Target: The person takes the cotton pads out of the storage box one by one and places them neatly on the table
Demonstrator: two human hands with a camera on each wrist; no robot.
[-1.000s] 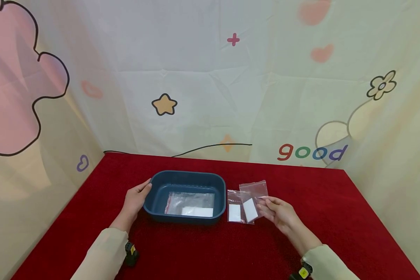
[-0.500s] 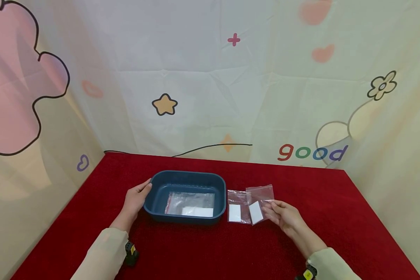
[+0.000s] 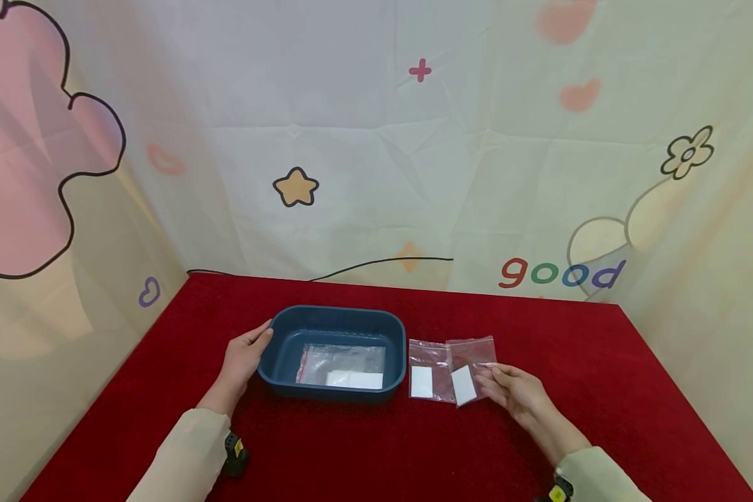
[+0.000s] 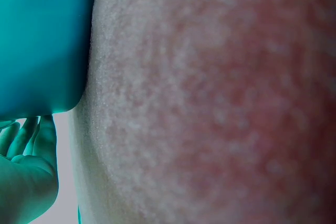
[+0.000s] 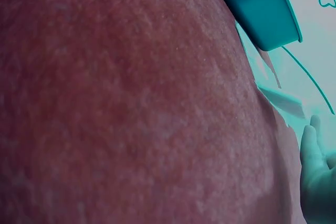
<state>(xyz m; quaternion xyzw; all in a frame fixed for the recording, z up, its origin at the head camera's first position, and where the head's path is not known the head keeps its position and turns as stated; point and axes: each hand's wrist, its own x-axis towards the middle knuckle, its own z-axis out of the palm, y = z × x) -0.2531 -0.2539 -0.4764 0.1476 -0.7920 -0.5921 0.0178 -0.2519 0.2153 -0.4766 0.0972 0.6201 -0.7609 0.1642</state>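
At the left end of the dark blue basin [image 3: 276, 348], my left hand [image 3: 241, 359] grips the side with thumb and fingers. A clear zip-lock bag with a white strip [image 3: 354, 378] lies inside the basin. To the right of the basin, a zip-lock bag [image 3: 439, 355] holding a white card [image 3: 422, 382] lies flat on the red cloth. My right hand [image 3: 517, 390] pinches the right edge of another zip-lock bag [image 3: 470, 348], whose white card [image 3: 464, 385] sits tilted. In the right wrist view, the basin [image 5: 268, 9] and my right fingers [image 5: 311, 148] show.
A red cloth [image 3: 364, 453] covers the table. Printed curtains [image 3: 351, 153] stand behind it and along both sides. Dark devices with yellow marks sit at both wrists.
My right hand has moved right and slightly towards me with its zip-lock bag, which no longer overlaps the other bag as much. The left hand and basin have stayed still.
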